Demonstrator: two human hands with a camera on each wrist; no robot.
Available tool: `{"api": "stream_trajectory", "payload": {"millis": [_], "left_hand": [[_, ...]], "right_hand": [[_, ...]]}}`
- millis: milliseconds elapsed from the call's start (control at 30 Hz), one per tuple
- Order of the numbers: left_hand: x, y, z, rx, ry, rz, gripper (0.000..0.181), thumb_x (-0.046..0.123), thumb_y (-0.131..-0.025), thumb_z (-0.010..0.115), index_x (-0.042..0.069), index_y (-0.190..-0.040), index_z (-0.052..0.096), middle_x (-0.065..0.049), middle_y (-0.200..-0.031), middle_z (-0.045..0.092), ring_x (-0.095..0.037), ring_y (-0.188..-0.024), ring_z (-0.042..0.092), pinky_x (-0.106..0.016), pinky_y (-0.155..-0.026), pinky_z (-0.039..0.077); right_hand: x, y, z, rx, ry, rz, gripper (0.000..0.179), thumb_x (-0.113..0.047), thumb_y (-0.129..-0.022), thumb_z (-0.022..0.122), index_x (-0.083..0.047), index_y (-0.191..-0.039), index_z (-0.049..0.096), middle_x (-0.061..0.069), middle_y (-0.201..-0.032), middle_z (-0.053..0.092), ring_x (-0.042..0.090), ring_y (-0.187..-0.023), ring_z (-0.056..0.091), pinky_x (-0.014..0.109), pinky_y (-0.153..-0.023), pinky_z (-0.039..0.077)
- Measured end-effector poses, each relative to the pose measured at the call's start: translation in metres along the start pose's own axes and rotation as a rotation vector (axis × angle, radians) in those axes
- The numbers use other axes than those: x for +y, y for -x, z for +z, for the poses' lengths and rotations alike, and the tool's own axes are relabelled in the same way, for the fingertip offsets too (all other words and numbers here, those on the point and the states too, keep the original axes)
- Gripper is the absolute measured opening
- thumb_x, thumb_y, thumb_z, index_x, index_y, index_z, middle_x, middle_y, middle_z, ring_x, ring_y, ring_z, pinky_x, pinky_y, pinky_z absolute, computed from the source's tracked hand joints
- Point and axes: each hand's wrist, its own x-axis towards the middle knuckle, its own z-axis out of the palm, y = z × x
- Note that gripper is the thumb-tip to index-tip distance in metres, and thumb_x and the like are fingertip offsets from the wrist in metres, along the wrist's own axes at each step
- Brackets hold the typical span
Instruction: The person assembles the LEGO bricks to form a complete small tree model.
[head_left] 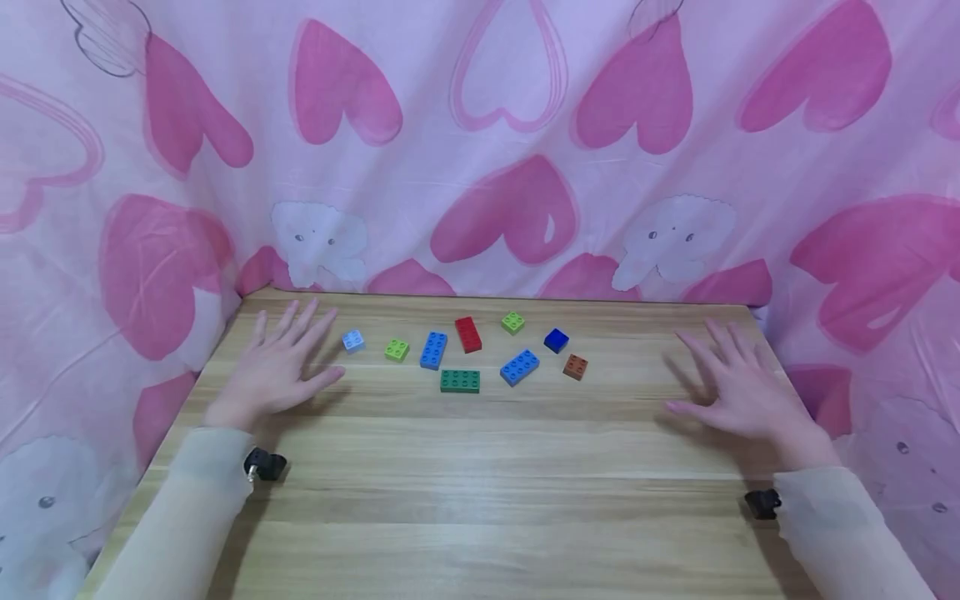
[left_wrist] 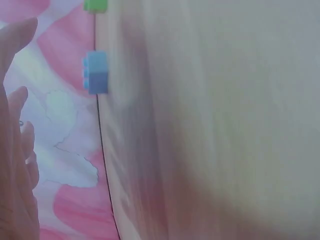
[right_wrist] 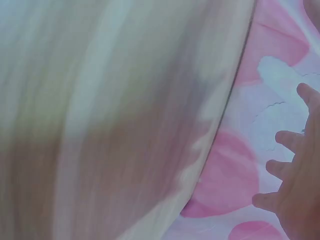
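My left hand [head_left: 281, 367] is spread over the table's left side, palm down, holding nothing. Nearest to it lies a small light blue building brick [head_left: 352, 341], which the left wrist view also shows beyond the fingers [left_wrist: 17, 100]. Over the right side my right hand [head_left: 746, 387] has its fingers spread, with nothing in it. Between the hands lie a lime brick [head_left: 397, 349], a blue brick [head_left: 433, 350], a red brick [head_left: 468, 334], a green brick [head_left: 460, 382], another lime brick [head_left: 513, 322], a second blue brick [head_left: 520, 367], a dark blue brick [head_left: 556, 340] and a brown brick [head_left: 575, 367].
The wood-grain table [head_left: 480, 500] reaches back to a pink curtain [head_left: 420, 175] printed with hearts, which hangs behind it and along both sides. A small black device [head_left: 265, 464] sits at the left wrist, and another black device [head_left: 762, 504] at the right.
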Motion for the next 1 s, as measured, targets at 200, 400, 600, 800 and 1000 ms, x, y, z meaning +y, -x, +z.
{"api": "stream_trajectory", "payload": {"millis": [200,400,600,800,1000], "left_hand": [[0.012,-0.010,0.000,0.026,0.070,0.003,0.098,0.070,-0.104,0.055,0.027,-0.178,0.006,-0.009,-0.183,-0.004,-0.039,-0.168,-0.003,-0.075,-0.127,-0.006],[0.026,-0.019,0.004,0.116,0.190,0.020,0.099,0.058,-0.102,0.066,0.016,-0.177,0.016,-0.025,-0.179,0.018,-0.052,-0.164,0.015,-0.075,-0.128,0.013],[0.048,-0.031,0.010,0.214,0.316,0.018,0.079,0.032,-0.100,0.075,-0.001,-0.164,0.041,-0.029,-0.166,0.043,-0.052,-0.153,0.039,-0.071,-0.124,0.030],[0.073,-0.043,0.018,0.140,0.478,-0.061,0.066,0.025,-0.104,0.073,0.002,-0.161,0.048,-0.026,-0.152,0.057,-0.043,-0.130,0.060,-0.065,-0.111,0.050],[0.090,-0.049,0.026,0.059,0.570,-0.101,0.062,0.019,-0.103,0.073,0.001,-0.159,0.052,-0.022,-0.138,0.063,-0.033,-0.108,0.066,-0.053,-0.095,0.060]], "right_hand": [[-0.014,-0.011,0.002,0.023,-0.128,0.009,0.118,-0.065,-0.087,0.085,-0.021,-0.176,0.022,0.027,-0.180,0.008,0.056,-0.163,0.007,0.080,-0.125,0.002],[-0.033,-0.025,0.008,0.040,-0.217,0.024,0.118,-0.061,-0.086,0.088,-0.021,-0.176,0.022,0.027,-0.179,0.014,0.058,-0.161,0.014,0.086,-0.118,0.015],[-0.056,-0.040,0.019,0.079,-0.358,0.035,0.108,-0.052,-0.092,0.086,-0.014,-0.173,0.027,0.030,-0.173,0.029,0.060,-0.155,0.027,0.086,-0.115,0.023],[-0.080,-0.054,0.042,0.099,-0.595,0.043,0.076,-0.032,-0.102,0.081,-0.001,-0.161,0.046,0.028,-0.152,0.057,0.049,-0.130,0.059,0.070,-0.107,0.049],[-0.103,-0.062,0.063,0.022,-0.800,0.139,0.064,-0.031,-0.103,0.080,-0.003,-0.156,0.055,0.019,-0.142,0.067,0.035,-0.119,0.067,0.046,-0.100,0.057]]}}
